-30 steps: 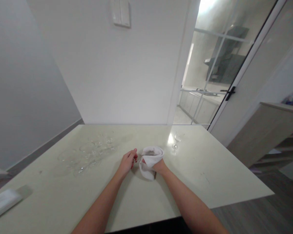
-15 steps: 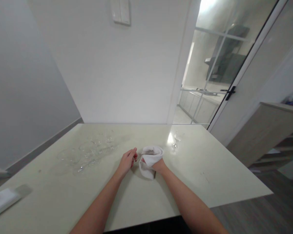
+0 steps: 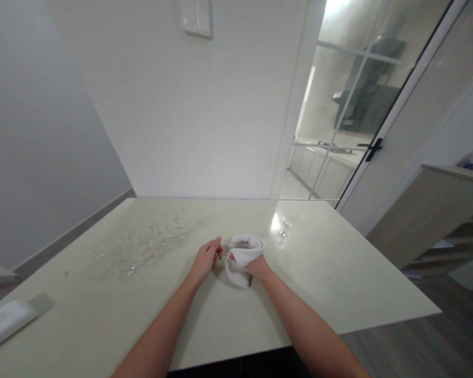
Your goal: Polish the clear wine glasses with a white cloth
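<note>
Forearms converging, left hand pinching what seems a clear glass, right hand clutching white cloth

The right hand holds a white cloth; the left hand grips a clear glass just left of the cloth; glassware sits farther left; a stemmed glass stands to its right.
</note>
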Action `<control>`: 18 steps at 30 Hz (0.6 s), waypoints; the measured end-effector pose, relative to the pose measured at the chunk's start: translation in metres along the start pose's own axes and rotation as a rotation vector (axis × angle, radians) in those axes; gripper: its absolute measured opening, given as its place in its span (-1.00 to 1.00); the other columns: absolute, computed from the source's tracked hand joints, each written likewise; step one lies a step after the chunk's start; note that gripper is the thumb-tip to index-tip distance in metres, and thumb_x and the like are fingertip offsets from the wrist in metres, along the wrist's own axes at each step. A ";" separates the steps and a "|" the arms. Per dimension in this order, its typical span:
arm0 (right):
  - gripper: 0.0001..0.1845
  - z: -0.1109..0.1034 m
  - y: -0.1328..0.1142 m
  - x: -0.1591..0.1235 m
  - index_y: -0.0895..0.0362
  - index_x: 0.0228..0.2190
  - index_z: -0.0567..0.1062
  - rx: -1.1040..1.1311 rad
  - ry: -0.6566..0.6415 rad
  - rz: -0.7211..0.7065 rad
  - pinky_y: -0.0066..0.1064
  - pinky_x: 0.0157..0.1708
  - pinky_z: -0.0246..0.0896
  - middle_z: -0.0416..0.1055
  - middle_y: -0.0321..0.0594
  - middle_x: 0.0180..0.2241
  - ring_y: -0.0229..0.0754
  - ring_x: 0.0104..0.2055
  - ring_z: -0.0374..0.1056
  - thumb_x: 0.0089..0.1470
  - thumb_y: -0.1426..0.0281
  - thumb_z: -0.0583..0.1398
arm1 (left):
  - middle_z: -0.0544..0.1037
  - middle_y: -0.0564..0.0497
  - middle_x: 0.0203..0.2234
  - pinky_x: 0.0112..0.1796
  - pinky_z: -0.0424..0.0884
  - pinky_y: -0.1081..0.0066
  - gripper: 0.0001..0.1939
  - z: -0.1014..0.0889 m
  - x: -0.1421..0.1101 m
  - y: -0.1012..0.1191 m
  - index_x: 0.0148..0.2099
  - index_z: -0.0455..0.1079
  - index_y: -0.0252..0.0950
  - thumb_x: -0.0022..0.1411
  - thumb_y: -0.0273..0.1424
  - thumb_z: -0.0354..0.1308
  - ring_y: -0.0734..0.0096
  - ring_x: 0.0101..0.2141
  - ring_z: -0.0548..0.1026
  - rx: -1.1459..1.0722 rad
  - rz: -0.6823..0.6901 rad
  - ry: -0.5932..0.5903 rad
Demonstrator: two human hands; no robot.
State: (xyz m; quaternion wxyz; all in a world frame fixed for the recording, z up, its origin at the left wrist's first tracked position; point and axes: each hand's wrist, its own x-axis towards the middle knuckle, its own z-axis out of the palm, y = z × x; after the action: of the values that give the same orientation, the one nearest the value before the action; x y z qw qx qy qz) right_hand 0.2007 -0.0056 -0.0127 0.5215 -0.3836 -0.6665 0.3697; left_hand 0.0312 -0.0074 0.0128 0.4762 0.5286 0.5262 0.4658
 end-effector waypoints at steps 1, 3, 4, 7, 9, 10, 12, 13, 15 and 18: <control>-0.78 0.000 0.000 0.000 0.11 -0.53 0.51 -0.003 0.001 -0.001 -0.32 -0.30 0.38 0.52 -0.22 -0.50 -0.19 -0.46 0.39 -0.09 0.22 0.33 | 0.25 0.16 -0.73 -0.69 0.05 0.52 -0.47 0.000 0.000 0.000 -0.49 0.27 -0.26 0.13 0.13 0.04 0.55 -0.73 0.15 -0.005 -0.004 0.001; -0.78 0.000 0.000 0.000 0.11 -0.54 0.51 -0.007 0.002 -0.004 -0.32 -0.29 0.38 0.53 -0.21 -0.49 -0.18 -0.44 0.40 -0.10 0.23 0.34 | 0.25 0.16 -0.73 -0.69 0.05 0.52 -0.47 0.000 0.000 0.000 -0.49 0.27 -0.27 0.13 0.13 0.04 0.55 -0.73 0.16 -0.009 -0.005 -0.001; -0.78 0.000 0.000 0.000 0.11 -0.53 0.51 -0.006 0.010 -0.004 -0.33 -0.29 0.38 0.53 -0.20 -0.48 -0.18 -0.43 0.41 -0.11 0.23 0.35 | 0.25 0.16 -0.72 -0.69 0.05 0.52 -0.47 0.000 0.001 -0.001 -0.48 0.28 -0.27 0.13 0.13 0.04 0.55 -0.73 0.16 -0.009 -0.005 -0.006; -0.78 0.000 0.000 0.001 0.12 -0.51 0.52 -0.009 0.022 -0.008 -0.33 -0.27 0.39 0.54 -0.19 -0.45 -0.17 -0.41 0.42 -0.11 0.23 0.36 | 0.25 0.17 -0.72 -0.69 0.05 0.52 -0.47 -0.001 0.004 -0.005 -0.48 0.28 -0.27 0.14 0.13 0.03 0.56 -0.73 0.14 -0.012 -0.006 -0.019; -0.76 0.000 0.003 0.001 0.12 -0.49 0.52 -0.044 0.021 -0.019 -0.30 -0.25 0.39 0.54 -0.19 -0.45 -0.16 -0.40 0.43 -0.11 0.21 0.35 | 0.25 0.17 -0.72 -0.70 0.04 0.52 -0.46 -0.001 0.006 -0.009 -0.48 0.28 -0.27 0.14 0.13 0.02 0.56 -0.73 0.14 -0.006 -0.005 -0.021; -0.75 0.000 0.004 0.002 0.11 -0.48 0.53 -0.070 0.026 -0.026 -0.28 -0.22 0.39 0.55 -0.19 -0.44 -0.15 -0.39 0.43 -0.11 0.19 0.35 | 0.25 0.16 -0.72 -0.70 0.04 0.52 -0.46 -0.001 0.007 -0.010 -0.48 0.28 -0.27 0.15 0.14 0.01 0.56 -0.73 0.14 0.002 -0.001 -0.019; -0.72 -0.001 0.006 0.003 0.11 -0.46 0.54 -0.118 0.036 -0.047 -0.23 -0.16 0.39 0.56 -0.17 -0.41 -0.12 -0.35 0.44 -0.12 0.16 0.35 | 0.26 0.15 -0.72 -0.70 0.05 0.52 -0.45 -0.001 0.008 -0.011 -0.49 0.28 -0.27 0.14 0.14 0.00 0.55 -0.73 0.16 0.017 0.004 -0.013; -0.71 0.000 0.006 0.003 0.10 -0.44 0.54 -0.132 0.037 -0.056 -0.22 -0.13 0.38 0.56 -0.16 -0.39 -0.11 -0.32 0.45 -0.12 0.14 0.35 | 0.25 0.15 -0.72 -0.70 0.05 0.52 -0.45 -0.001 0.008 -0.011 -0.49 0.28 -0.27 0.14 0.14 0.00 0.54 -0.73 0.16 0.023 0.003 -0.008; -0.70 0.000 0.005 0.003 0.10 -0.42 0.54 -0.134 0.039 -0.059 -0.24 -0.14 0.39 0.56 -0.15 -0.37 -0.11 -0.31 0.45 -0.11 0.14 0.34 | 0.25 0.16 -0.72 -0.70 0.04 0.52 -0.45 -0.001 0.007 -0.010 -0.49 0.28 -0.27 0.14 0.14 0.01 0.54 -0.73 0.17 0.025 0.002 -0.003; -0.70 0.000 0.000 0.002 0.10 -0.39 0.53 -0.111 0.048 -0.050 -0.27 -0.19 0.39 0.56 -0.15 -0.37 -0.13 -0.34 0.46 -0.08 0.13 0.32 | 0.27 0.14 -0.71 -0.70 0.04 0.52 -0.46 -0.001 0.006 -0.008 -0.49 0.28 -0.27 0.13 0.14 0.02 0.54 -0.73 0.17 0.020 0.006 -0.001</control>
State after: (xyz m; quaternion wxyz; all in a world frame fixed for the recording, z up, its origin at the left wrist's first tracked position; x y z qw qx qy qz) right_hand 0.2002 -0.0037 -0.0115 0.5243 -0.4041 -0.6826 0.3096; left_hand 0.0299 -0.0018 0.0052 0.4698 0.5353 0.5289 0.4616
